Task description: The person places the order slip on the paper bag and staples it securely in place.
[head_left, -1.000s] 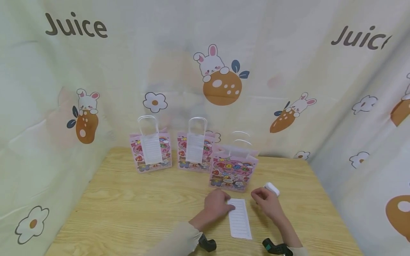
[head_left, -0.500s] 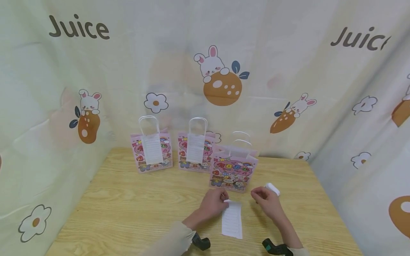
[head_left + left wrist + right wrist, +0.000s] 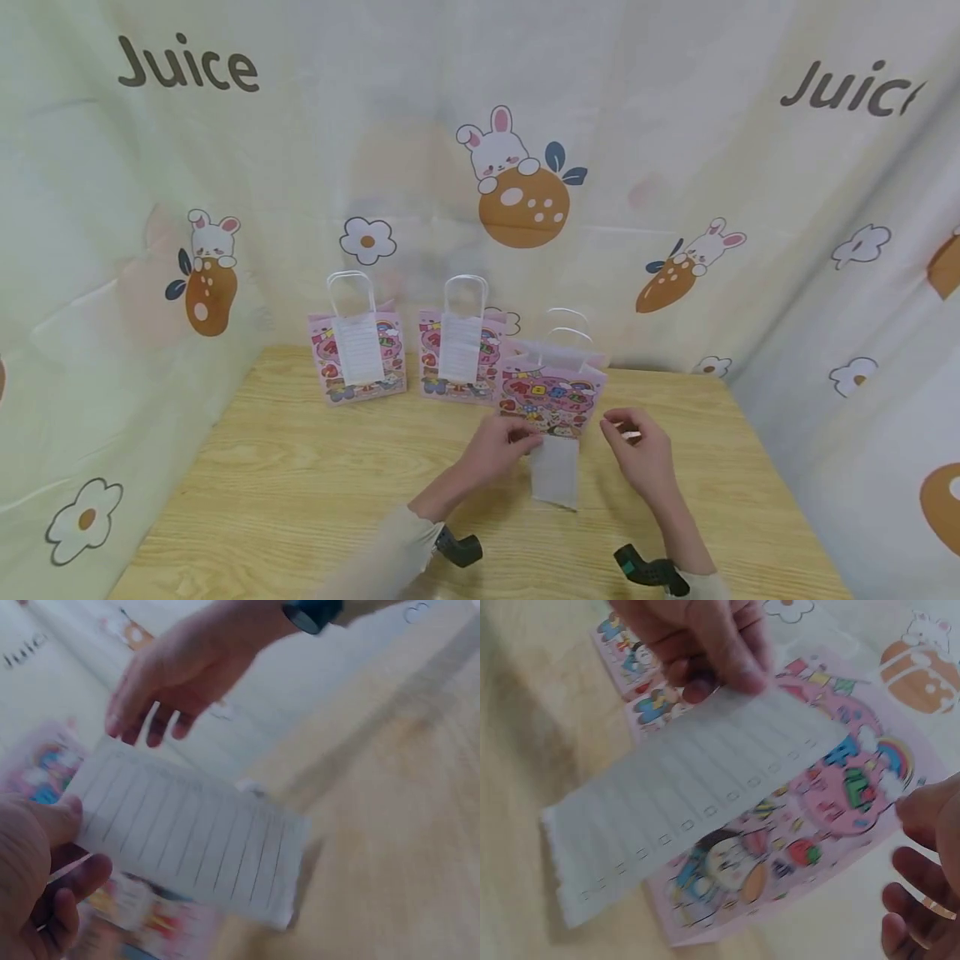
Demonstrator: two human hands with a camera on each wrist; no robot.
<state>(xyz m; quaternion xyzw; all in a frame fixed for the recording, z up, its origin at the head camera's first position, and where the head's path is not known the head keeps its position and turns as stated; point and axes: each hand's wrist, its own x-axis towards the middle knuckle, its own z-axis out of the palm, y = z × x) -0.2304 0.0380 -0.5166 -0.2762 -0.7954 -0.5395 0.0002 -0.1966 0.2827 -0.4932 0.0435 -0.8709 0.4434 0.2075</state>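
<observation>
My left hand (image 3: 491, 450) pinches the top left corner of a lined white paper sheet (image 3: 555, 472) with thumb and fingers. The sheet, with ruled lines and small checkboxes in the right wrist view, hangs tilted in front of a pink cartoon gift bag (image 3: 551, 385) and overlaps its lower front. The sheet's far end is ragged. To the right of that bag is my right hand (image 3: 645, 458), its fingers loosely bent and holding nothing. In the left wrist view its fingertips are close to the sheet's upper corner.
Two more pink gift bags, one at left (image 3: 326, 371) and one in the middle (image 3: 429, 367), stand at the back with lined sheets on their fronts. A small white object (image 3: 251, 786) lies on the wooden table (image 3: 315, 483), mostly hidden by my right hand in the head view. A printed curtain (image 3: 420, 125) hangs behind.
My left hand has picked the sheet up off the table and moved it forward to the right-hand bag. My right hand has moved slightly forward and right.
</observation>
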